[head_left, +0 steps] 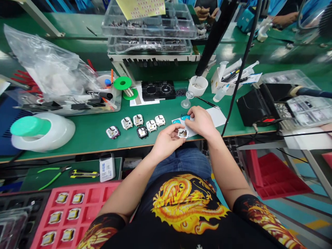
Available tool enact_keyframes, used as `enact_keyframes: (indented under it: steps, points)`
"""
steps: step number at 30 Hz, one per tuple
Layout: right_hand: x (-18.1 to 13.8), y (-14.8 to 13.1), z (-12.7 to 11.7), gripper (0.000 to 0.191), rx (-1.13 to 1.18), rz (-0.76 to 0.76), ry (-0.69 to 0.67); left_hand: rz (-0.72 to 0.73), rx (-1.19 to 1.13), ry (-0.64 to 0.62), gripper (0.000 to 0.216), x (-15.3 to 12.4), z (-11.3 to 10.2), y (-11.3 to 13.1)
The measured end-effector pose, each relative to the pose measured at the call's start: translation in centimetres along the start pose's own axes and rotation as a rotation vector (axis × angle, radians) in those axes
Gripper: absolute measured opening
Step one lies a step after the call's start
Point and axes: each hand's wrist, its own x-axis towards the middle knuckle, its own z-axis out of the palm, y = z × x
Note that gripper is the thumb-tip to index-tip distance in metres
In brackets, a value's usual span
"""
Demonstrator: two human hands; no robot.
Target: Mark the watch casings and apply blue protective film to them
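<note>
My left hand [167, 141] pinches a small white watch case [182, 133] with a rounded square shape, its open inside turned up. Just beyond it, my right hand [199, 120] is closed, thumb and fingertips at a blue sticker [185, 117] on a white backing sheet [217, 117]. A second blue sticker [176, 121] lies on the sheet to the left. Several more watch cases [138, 120] rest on the green bench to the left, mostly white, one dark [142, 131] and one purple-edged [112, 132].
Behind the hands stand a clear suction-cup-like piece [187, 99], tweezers [209, 103] and a white cup [198, 85]. A solder spool [127, 88] and white bottle [44, 131] are left. A black cable [240, 72] hangs right. A red tray [89, 214] sits lower left.
</note>
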Motion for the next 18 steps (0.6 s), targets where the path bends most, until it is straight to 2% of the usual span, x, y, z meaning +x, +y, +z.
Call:
enact_keyframes:
  steps: [4,9,13,18]
  points:
    - [-0.2,0.3,-0.5,0.029,0.017,-0.084,-0.018,-0.010,0.025,-0.022,0.049,-0.1,-0.2,0.3]
    - [-1.6,0.6,-0.3,0.035,-0.039,-0.013,0.032,-0.038,0.025,-0.041,0.049,-0.2,-0.3,0.5]
    - [-2.9,0.7,-0.1,0.041,-0.046,-0.031,0.049,-0.048,0.045,-0.068,0.049,-0.7,-0.3,0.9]
    - [-3.0,0.7,0.0,0.038,-0.062,-0.049,0.044,0.046,0.178,-0.075,0.042,-1.6,0.4,2.4]
